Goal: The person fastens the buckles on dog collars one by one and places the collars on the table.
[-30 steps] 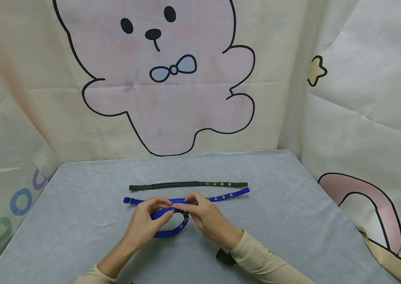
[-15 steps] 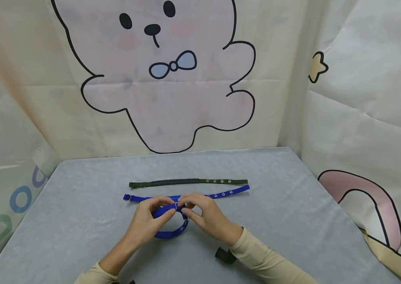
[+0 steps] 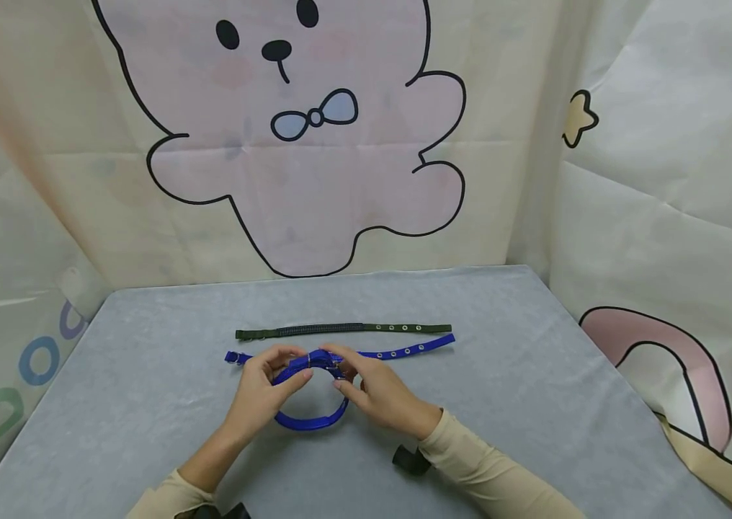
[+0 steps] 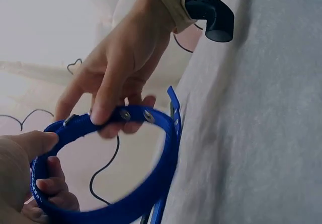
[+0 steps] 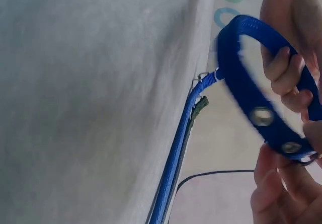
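Both hands hold a blue collar [image 3: 310,424] with metal eyelets, closed into a ring and raised above the table. On its left side, my left hand [image 3: 262,386] pinches the band between thumb and fingers. Thumb and fingers of my right hand [image 3: 382,393] grip the other side, near the buckle [image 3: 333,366]. In the left wrist view, the collar [image 4: 163,171] shows as a wide loop, with two eyelets beside the right hand's [image 4: 121,63] fingertips. From the right wrist, the collar [image 5: 234,58] hangs between both hands; the buckle is partly hidden by fingers.
Behind the hands, a second blue collar [image 3: 408,352] lies stretched out on the grey cloth-covered table [image 3: 521,404]. Beyond it lies a dark green collar [image 3: 398,328], also straight. Printed curtains [image 3: 314,194] stand at the back and sides. A dark wrist camera [image 3: 411,461] sits at the right cuff.
The strap end near the right fingers has been drawn along, and the ring now stands rounder and wider. Both hands have shifted slightly; the right fingers have moved down to the ring's right side.
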`<state>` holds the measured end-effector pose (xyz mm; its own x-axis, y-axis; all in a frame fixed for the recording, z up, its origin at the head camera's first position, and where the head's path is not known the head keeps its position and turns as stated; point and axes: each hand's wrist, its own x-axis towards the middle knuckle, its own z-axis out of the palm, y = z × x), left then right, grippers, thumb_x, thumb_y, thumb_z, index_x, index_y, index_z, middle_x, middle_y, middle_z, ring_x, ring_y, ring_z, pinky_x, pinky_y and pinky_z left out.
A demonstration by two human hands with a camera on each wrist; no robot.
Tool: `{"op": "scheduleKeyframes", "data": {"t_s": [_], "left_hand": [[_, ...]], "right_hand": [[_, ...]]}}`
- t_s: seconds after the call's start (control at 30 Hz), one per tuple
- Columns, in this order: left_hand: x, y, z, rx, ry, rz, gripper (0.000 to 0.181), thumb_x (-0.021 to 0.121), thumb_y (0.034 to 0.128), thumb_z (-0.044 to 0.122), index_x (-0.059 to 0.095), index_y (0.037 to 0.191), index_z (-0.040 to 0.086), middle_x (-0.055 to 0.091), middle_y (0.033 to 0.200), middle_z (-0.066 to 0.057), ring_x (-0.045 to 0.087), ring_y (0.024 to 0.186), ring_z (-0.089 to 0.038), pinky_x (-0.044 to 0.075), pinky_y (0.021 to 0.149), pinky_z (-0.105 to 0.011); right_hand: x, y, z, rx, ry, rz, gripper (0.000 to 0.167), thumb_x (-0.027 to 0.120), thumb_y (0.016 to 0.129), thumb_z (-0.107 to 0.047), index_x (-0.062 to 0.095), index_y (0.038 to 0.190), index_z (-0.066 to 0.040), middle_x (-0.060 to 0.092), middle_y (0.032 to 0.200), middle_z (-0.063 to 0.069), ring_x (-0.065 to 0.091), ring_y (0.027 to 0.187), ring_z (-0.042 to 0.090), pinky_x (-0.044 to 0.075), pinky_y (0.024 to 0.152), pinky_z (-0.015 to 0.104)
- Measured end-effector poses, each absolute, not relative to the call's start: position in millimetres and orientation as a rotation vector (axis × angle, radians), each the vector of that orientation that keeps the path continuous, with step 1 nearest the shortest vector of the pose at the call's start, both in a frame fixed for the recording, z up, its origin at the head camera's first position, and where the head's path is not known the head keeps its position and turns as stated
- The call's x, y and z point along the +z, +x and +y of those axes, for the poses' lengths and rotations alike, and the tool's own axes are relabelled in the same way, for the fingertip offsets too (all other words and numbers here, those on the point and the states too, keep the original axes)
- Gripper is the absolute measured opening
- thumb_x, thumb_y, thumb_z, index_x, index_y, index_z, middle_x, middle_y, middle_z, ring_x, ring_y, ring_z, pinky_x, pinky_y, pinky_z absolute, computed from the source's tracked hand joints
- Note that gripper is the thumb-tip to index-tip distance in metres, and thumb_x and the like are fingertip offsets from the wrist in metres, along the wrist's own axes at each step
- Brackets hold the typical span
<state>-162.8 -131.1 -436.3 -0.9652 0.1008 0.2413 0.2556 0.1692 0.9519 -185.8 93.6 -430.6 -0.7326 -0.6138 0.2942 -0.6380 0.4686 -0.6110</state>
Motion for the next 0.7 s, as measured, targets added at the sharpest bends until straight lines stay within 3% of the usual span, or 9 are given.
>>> {"op": "scheduleKeyframes", "data": {"t_s": [0.07,0.17,0.3,0.47,0.57,0.6,0.7], "left_hand": [[-435.8,-164.3,-133.2,-1.917,-0.346,-2.324,0.024,0.074,0.0919,0.01,0.068,0.113,0.001,0.073,0.099,-0.018,0.067,0.084,-0.005,0.054,0.074,-0.023],[-434.8,-165.7,-135.4,-1.917,-0.342,-2.342,0.025,0.074,0.0915,0.01,0.068,0.115,0.002,0.072,0.101,-0.021,0.067,0.085,-0.005,0.054,0.075,-0.022],[-434.0,-166.7,-136.8,-1.905,-0.379,-2.357,0.024,0.073,0.0929,0.01,0.069,0.116,0.003,0.073,0.108,-0.021,0.068,0.091,-0.005,0.055,0.079,-0.022],[-431.7,-168.3,-141.1,-1.87,-0.45,-2.376,0.028,0.071,0.0947,0.011,0.068,0.121,0.003,0.073,0.112,-0.021,0.069,0.093,-0.005,0.056,0.078,-0.022],[-429.7,-170.4,-146.1,-1.889,-0.52,-2.427,0.031,0.068,0.0961,0.008,0.064,0.126,0.001,0.071,0.109,-0.028,0.069,0.084,-0.007,0.056,0.072,-0.024],[-429.2,-171.3,-147.8,-1.891,-0.542,-2.456,0.032,0.067,0.0967,0.007,0.063,0.127,0.0,0.07,0.108,-0.029,0.07,0.082,-0.01,0.057,0.071,-0.025],[-427.6,-172.8,-152.6,-1.808,-0.572,-2.572,0.034,0.066,0.098,0.009,0.062,0.131,0.001,0.07,0.097,-0.028,0.07,0.077,-0.019,0.057,0.068,-0.028]], "right_hand": [[-429.2,-188.0,94.7,1.126,1.143,-2.653,0.054,0.058,0.103,-0.014,0.042,0.154,-0.022,0.073,0.11,0.006,0.064,0.087,0.01,0.049,0.065,0.02],[-427.0,-191.1,97.0,1.075,1.203,-2.614,0.05,0.053,0.105,-0.012,0.045,0.153,-0.022,0.071,0.123,0.006,0.064,0.093,0.01,0.051,0.075,0.023],[-423.8,-193.4,100.2,0.961,1.289,-2.612,0.048,0.049,0.107,-0.01,0.047,0.152,-0.024,0.069,0.114,0.005,0.057,0.086,0.009,0.049,0.075,0.023],[-422.1,-196.1,102.5,1.033,1.28,-2.669,0.051,0.047,0.108,-0.011,0.039,0.156,-0.024,0.067,0.115,0.008,0.057,0.091,0.008,0.049,0.076,0.024],[-423.6,-198.8,104.3,1.193,1.234,-2.695,0.054,0.048,0.107,-0.01,0.035,0.157,-0.024,0.067,0.111,0.012,0.059,0.093,0.009,0.049,0.07,0.023],[-424.1,-199.5,105.1,1.241,1.221,-2.705,0.055,0.049,0.106,-0.009,0.034,0.157,-0.024,0.066,0.103,0.012,0.057,0.087,0.01,0.047,0.065,0.023],[-426.1,-202.5,107.3,1.348,1.194,-2.746,0.056,0.051,0.105,-0.01,0.032,0.155,-0.027,0.065,0.102,0.013,0.056,0.084,0.009,0.045,0.061,0.021]]}}
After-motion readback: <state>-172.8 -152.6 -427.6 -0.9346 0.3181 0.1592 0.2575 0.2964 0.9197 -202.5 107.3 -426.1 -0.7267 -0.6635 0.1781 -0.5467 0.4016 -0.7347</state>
